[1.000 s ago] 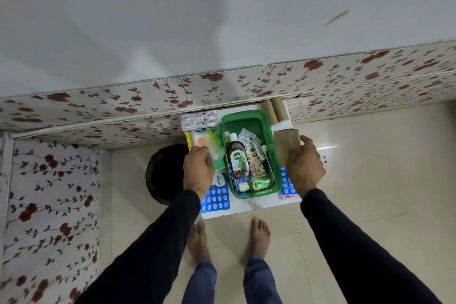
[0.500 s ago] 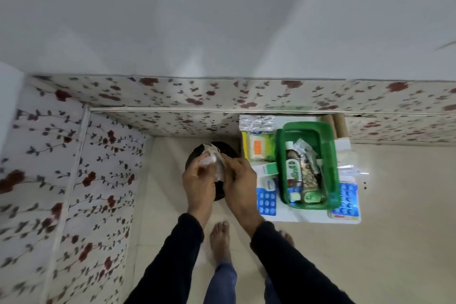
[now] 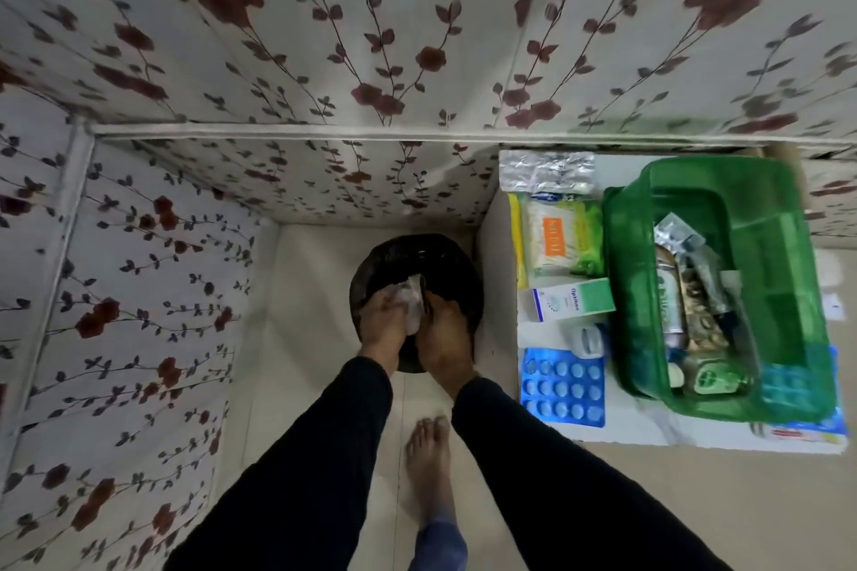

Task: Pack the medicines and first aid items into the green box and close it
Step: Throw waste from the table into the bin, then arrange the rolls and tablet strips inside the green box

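Observation:
The green box (image 3: 695, 181) stands open on a white table (image 3: 617, 429) at the right, with a bottle, blister strips and small items inside. Left of it lie a silver foil pack (image 3: 547, 169), a green-yellow packet (image 3: 559, 236), a small white-green carton (image 3: 572, 301), a small clear container (image 3: 588, 340) and a blue pill strip (image 3: 563, 385). My left hand (image 3: 380, 325) and my right hand (image 3: 443, 338) are together over a black bin (image 3: 394, 255) on the floor, both pinching a crumpled white wrapper (image 3: 410, 299).
Floral-patterned panels line the wall behind and the left side, forming a corner around the bin. A bare foot (image 3: 429, 454) stands on the beige tiled floor below my arms. More blue strips (image 3: 797, 385) show under the box's right end.
Both hands left the table, met over the black bin at the left and now hold the white wrapper lower over it. The view has swung left and down.

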